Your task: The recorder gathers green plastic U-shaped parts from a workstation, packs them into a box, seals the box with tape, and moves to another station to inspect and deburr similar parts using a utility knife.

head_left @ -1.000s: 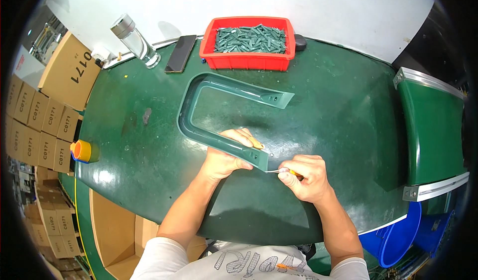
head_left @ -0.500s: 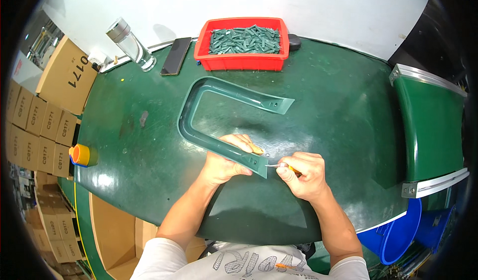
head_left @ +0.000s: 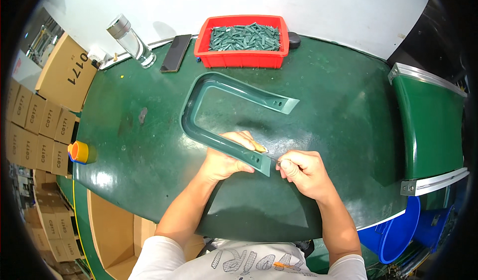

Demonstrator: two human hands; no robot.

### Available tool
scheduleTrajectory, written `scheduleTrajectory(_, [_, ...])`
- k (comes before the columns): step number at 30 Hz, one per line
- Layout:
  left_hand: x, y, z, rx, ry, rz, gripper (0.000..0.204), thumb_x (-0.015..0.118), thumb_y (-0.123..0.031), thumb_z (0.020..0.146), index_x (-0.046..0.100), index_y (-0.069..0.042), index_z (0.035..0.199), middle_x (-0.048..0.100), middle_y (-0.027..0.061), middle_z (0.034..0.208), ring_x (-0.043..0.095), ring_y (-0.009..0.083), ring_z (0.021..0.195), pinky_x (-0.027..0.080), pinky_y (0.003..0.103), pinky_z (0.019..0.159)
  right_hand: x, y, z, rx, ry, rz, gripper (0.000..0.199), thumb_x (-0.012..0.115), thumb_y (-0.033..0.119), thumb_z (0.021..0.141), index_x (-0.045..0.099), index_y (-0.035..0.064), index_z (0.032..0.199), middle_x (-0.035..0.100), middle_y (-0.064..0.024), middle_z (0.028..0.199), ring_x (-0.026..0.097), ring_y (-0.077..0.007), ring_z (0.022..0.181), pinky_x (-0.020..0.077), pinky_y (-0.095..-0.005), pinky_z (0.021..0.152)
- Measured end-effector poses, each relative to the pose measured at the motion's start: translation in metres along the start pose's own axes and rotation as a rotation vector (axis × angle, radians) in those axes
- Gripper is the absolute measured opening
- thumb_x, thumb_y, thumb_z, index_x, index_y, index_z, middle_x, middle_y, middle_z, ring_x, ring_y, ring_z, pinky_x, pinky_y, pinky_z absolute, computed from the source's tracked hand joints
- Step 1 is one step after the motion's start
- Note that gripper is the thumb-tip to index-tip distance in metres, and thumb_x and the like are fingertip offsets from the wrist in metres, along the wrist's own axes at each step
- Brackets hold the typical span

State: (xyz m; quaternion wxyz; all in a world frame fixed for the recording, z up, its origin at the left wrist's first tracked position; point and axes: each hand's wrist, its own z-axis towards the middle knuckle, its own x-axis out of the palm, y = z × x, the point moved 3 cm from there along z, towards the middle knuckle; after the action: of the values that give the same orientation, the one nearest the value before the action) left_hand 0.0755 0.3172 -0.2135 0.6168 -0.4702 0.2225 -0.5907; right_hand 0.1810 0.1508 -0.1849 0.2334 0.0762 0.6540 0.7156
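A dark green U-shaped plastic channel (head_left: pixel 191 100) is held over the table, its two flat ends pointing right. My left hand (head_left: pixel 226 158) is closed around the nearer arm of the channel, thumb below and fingers behind. Something yellow (head_left: pixel 259 147) shows at its fingertips, perhaps a finger cover. My right hand (head_left: pixel 303 173) is closed on a small trimming tool (head_left: pixel 275 161); just its thin metal tip shows, beside the corner of the near end. Its handle is hidden inside the fist.
On the green table (head_left: pixel 134 175) stand a red bin (head_left: pixel 244 60) of small green pieces, a dark phone (head_left: pixel 176 53), a clear bottle (head_left: pixel 135 43) and a yellow cup (head_left: pixel 79 152). A green conveyor (head_left: pixel 433 125) is at right, above a blue bin (head_left: pixel 396 235). Cartons (head_left: pixel 45 125) stack at left.
The trimming tool's blade has turned and moved slightly up along the channel's end edge; its yellow handle, visible before, is now covered by my right hand. The channel has shifted slightly right.
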Motion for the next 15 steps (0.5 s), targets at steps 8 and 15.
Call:
scheduleTrajectory(8, [0.0039, 0.0008, -0.0017, -0.019, -0.007, -0.022, 0.042, 0.086, -0.013, 0.057, 0.062, -0.002, 0.09, 0.067, 0.0166, 0.087, 0.062, 0.0252, 0.083, 0.051, 0.036, 0.071, 0.0006, -0.002, -0.0008, -0.037, -0.027, -0.098, 0.033, 0.061, 0.025, 0.089, 0.059, 0.0015, 0.066, 0.048, -0.005, 0.052, 0.044, -0.0124, 0.046, 0.0356, -0.0277, 0.044])
scheduleTrajectory(15, [0.0034, 0.0003, -0.0016, 0.001, -0.009, -0.008, 0.041, 0.085, -0.013, 0.058, 0.061, -0.003, 0.089, 0.067, 0.0169, 0.089, 0.062, 0.0248, 0.084, 0.052, 0.035, 0.07, 0.0031, 0.0013, -0.0006, -0.064, 0.012, -0.097, 0.034, 0.061, 0.025, 0.089, 0.058, 0.0015, 0.064, 0.047, -0.0062, 0.05, 0.045, -0.016, 0.044, 0.0355, -0.0292, 0.043])
